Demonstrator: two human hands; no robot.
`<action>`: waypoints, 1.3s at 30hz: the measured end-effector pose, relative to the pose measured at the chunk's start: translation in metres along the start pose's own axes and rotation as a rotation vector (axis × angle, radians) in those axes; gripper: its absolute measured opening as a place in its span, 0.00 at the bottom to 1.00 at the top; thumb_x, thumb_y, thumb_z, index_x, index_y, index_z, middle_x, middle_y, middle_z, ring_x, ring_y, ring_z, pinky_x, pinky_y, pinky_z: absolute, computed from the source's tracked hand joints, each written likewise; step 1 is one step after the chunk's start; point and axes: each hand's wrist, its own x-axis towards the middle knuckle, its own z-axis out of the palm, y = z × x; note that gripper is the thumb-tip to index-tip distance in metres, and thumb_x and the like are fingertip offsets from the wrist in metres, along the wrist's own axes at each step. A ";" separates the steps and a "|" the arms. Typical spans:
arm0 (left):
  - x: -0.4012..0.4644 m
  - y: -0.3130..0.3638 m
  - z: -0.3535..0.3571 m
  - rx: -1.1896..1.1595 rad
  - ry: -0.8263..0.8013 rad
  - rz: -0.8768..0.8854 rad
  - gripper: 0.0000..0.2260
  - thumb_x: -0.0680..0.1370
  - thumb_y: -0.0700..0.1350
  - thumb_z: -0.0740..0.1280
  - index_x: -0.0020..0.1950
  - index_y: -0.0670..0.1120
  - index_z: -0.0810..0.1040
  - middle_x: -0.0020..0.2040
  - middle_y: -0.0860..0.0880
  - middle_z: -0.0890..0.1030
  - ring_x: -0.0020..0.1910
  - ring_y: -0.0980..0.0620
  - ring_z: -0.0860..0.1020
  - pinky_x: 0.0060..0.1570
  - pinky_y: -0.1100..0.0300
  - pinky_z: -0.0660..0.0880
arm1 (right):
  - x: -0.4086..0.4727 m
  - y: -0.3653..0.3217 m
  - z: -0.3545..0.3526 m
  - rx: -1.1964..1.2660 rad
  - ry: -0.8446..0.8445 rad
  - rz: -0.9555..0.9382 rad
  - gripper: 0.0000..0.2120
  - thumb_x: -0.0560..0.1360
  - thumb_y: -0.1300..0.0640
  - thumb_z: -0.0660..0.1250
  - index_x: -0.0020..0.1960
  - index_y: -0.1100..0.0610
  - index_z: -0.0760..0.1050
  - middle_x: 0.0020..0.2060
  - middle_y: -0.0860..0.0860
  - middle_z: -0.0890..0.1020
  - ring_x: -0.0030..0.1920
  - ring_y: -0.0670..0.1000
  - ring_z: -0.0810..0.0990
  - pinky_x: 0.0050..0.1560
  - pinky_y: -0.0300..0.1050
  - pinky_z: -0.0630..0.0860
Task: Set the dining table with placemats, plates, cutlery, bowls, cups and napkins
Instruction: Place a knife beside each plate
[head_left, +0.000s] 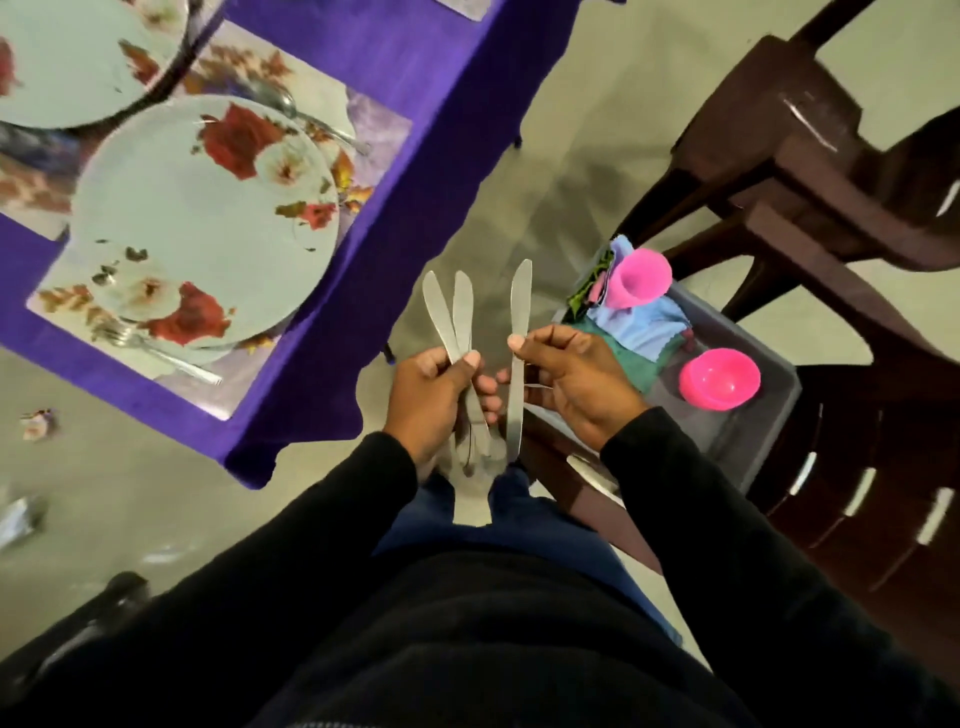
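Knives: the left hand (426, 395) grips two knives (451, 317), blades up, beside the table (415, 78). The right hand (571, 379) pinches a single knife (518, 358) upright between thumb and fingers, just apart from the pair.

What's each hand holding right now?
Left hand: grips two knives, blades up.
Right hand: pinches one knife, blade up.
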 end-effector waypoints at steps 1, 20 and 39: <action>-0.002 0.003 -0.013 -0.011 0.025 0.008 0.09 0.84 0.42 0.62 0.51 0.38 0.77 0.36 0.44 0.80 0.33 0.47 0.80 0.36 0.53 0.79 | 0.000 -0.002 0.013 -0.019 -0.010 -0.007 0.06 0.78 0.61 0.69 0.44 0.58 0.74 0.40 0.58 0.82 0.40 0.57 0.83 0.49 0.55 0.79; -0.013 0.068 -0.164 -0.304 0.252 0.164 0.08 0.84 0.41 0.62 0.50 0.39 0.79 0.37 0.43 0.78 0.30 0.49 0.76 0.30 0.58 0.75 | 0.049 -0.040 0.195 -0.296 0.008 -0.151 0.06 0.79 0.64 0.66 0.55 0.63 0.79 0.39 0.58 0.82 0.34 0.51 0.81 0.34 0.42 0.80; 0.098 0.152 -0.136 -0.614 0.636 0.023 0.05 0.79 0.36 0.69 0.52 0.37 0.83 0.43 0.41 0.85 0.35 0.48 0.80 0.42 0.52 0.84 | 0.295 -0.190 0.207 -0.945 -0.208 -0.186 0.04 0.73 0.69 0.72 0.42 0.62 0.81 0.35 0.60 0.83 0.33 0.56 0.82 0.43 0.56 0.83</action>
